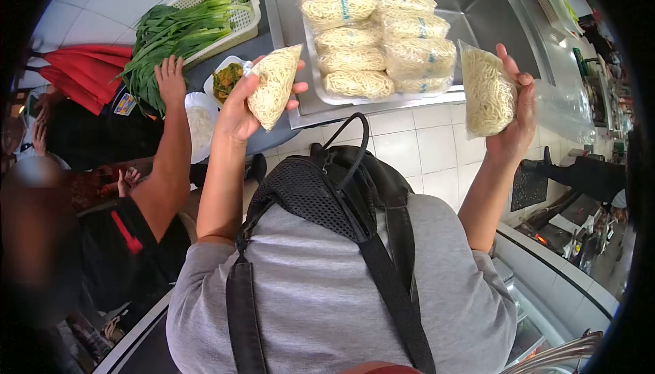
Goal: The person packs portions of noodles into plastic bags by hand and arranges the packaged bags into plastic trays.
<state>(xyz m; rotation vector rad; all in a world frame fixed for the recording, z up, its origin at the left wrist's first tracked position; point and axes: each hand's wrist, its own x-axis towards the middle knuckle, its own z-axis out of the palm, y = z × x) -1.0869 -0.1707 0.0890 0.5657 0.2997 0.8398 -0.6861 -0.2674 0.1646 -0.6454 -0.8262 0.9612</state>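
Observation:
My left hand is closed around a small clear bag of noodles, held up in front of the counter's left part. The bag tapers toward its top. On the other side, my right hand grips a second bag of noodles, with the thumb and fingers at its right edge. Between the hands, several bagged noodle bundles with blue print are stacked in two rows on a white tray. Beside my right hand there is a clear, crumpled plastic bag; whether the hand touches it I cannot tell.
The tray stands at a steel sink. Leafy greens lie over a cream basket at left, where a co-worker's hand touches them. A bowl of cooked food and a white plate sit close by.

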